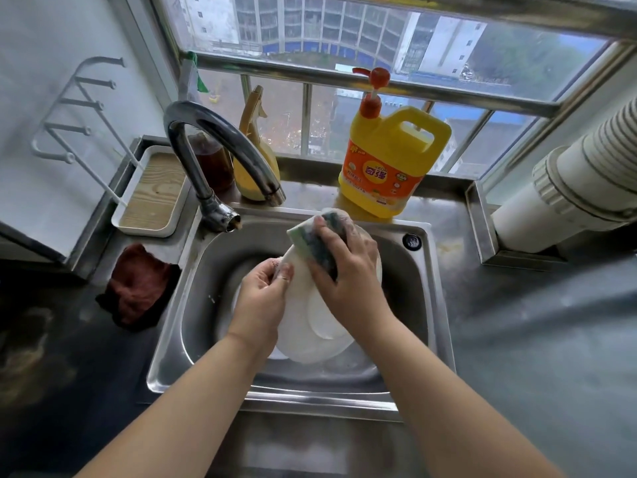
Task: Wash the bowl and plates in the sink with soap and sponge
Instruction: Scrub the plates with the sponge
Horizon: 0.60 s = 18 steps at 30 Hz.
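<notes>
- Step in hand, by the look of it: scrubbing the plate with the sponge, plate held tilted above the sink.
- Left hand: grip closed on the plate's left rim, thumb on the upper face, fingers curled behind; foam on the fingertips.
- Right hand: grip wrapped over the sponge, pressing it flat onto the plate's far upper part.
- To do it well: keep the left grip firm, since a soapy rim probably slips; rotate the plate through the left grip so every sector passes under the sponge.
- Overlapping circles, rim included; flip and do the other face too.
- Keep the plate low over the basin so a slip ends in a short drop.
- More white dishware lies in the basin below the held plate; bowl or plate, cannot tell.
- Plate relative to grips: left grip at its left edge, right grip on top near the far edge, lower near edge hanging free over the basin.
- Soap bottle stands on the table behind the sink, close to the right hand for a refill.
- Tap at rear left, no water visible; rinse judged not yet begun.
- Red cloth on the table left of the sink.
</notes>
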{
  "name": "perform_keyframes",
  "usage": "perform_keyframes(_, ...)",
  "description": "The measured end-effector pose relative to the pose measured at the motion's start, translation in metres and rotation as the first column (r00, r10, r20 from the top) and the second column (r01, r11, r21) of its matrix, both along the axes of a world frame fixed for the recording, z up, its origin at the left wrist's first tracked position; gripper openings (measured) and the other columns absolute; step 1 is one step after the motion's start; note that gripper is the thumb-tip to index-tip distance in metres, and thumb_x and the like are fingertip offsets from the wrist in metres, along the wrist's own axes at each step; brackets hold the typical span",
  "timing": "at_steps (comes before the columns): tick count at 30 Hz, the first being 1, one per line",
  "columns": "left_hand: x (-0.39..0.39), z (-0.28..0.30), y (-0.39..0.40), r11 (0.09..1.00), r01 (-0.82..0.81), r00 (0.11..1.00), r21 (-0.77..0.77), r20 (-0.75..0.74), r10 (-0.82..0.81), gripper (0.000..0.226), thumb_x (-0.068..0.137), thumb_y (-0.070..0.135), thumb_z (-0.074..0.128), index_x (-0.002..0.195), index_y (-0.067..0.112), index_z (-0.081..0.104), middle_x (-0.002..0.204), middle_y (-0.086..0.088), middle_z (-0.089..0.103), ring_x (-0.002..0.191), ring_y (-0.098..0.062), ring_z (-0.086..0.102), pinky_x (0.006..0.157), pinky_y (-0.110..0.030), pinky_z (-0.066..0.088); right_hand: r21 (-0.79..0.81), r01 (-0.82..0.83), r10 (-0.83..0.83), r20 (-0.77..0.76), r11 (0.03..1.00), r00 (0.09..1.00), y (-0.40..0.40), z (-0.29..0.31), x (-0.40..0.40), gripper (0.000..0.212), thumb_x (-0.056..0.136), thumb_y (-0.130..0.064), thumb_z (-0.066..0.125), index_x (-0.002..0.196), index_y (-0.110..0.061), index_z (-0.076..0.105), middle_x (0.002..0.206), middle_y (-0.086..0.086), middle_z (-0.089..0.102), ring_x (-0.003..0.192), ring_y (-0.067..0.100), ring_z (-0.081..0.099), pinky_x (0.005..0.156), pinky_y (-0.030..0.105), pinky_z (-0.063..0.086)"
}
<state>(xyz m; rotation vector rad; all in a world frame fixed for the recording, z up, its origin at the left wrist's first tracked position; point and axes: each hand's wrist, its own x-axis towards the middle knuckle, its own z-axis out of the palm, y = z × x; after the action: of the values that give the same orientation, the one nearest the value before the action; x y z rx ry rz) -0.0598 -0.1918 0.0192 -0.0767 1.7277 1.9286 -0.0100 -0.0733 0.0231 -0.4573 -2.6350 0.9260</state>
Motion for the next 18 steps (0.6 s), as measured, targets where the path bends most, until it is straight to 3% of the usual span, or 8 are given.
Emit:
perform_keyframes(3,-0.003,-0.001,-0.007,0.999,-0.031,1.0,-0.019,0.002,0.031,0.02,0.099,0.014,0.048,0.089,0.006,0.064,0.077,-0.01,0.063,0.07,-0.02,0.055,0.065,-0.031,0.046,-0.063,0.071,-0.068,0.035,0.996,0.997,0.025,-0.011,-0.007,0.056,0.092,-0.033,0.06,0.144,-0.027,0.04,0.153,0.005,0.031,0.133,0.026,0.028,0.11,0.034,0.021)
perform_keyframes(6,-0.004,0.001,-0.012,0.998,-0.056,0.998,0.001,0.023,0.056,0.022,0.099,0.015,0.047,0.085,0.009,0.063,0.068,-0.002,0.062,0.059,-0.011,0.054,0.055,-0.022,0.046,-0.196,0.238,-0.22,0.113,0.951,0.969,0.052,-0.016,-0.012,0.057,0.092,-0.039,0.056,0.144,-0.023,0.039,0.152,0.001,0.035,0.135,0.028,0.034,0.114,0.049,0.028)
perform_keyframes(7,-0.004,0.002,-0.014,0.999,-0.05,0.999,-0.003,0.012,0.05,0.023,0.099,0.015,0.047,0.084,0.009,0.063,0.068,-0.003,0.061,0.059,-0.011,0.053,0.055,-0.023,0.046,-0.206,0.265,-0.244,0.124,0.942,0.962,0.05,-0.014,-0.011,0.058,0.093,-0.038,0.055,0.146,-0.023,0.037,0.153,0.001,0.034,0.137,0.028,0.032,0.116,0.046,0.024)
perform_keyframes(10,-0.004,0.005,-0.017,0.999,-0.025,0.999,-0.031,-0.047,0.024,0.023,0.099,0.014,0.048,0.082,0.011,0.064,0.071,-0.005,0.061,0.065,-0.015,0.052,0.06,-0.028,0.044,-0.155,0.216,-0.2,0.112,0.964,0.973,0.018,-0.002,-0.006,0.058,0.095,-0.034,0.054,0.148,-0.023,0.032,0.156,0.004,0.026,0.135,0.027,0.026,0.108,0.029,0.018)
perform_keyframes(14,-0.001,0.005,-0.02,0.999,-0.036,0.998,-0.032,-0.048,0.034,0.022,0.099,0.012,0.047,0.086,0.009,0.064,0.076,-0.01,0.063,0.07,-0.02,0.055,0.066,-0.033,0.046,-0.074,0.067,-0.065,0.031,0.995,0.997,-0.014,0.002,-0.007,0.061,0.093,-0.034,0.058,0.147,-0.032,0.03,0.154,0.008,0.027,0.132,0.028,0.025,0.111,0.04,0.025)
perform_keyframes(18,0.0,0.002,-0.021,0.992,-0.128,0.992,0.004,0.0,0.128,0.024,0.1,0.013,0.046,0.083,0.01,0.063,0.062,0.002,0.065,0.056,-0.009,0.058,0.054,-0.022,0.05,-0.23,0.211,-0.183,0.136,0.95,0.974,0.027,-0.02,-0.012,0.058,0.093,-0.039,0.056,0.146,-0.028,0.035,0.152,0.002,0.035,0.135,0.024,0.031,0.113,0.035,0.019)
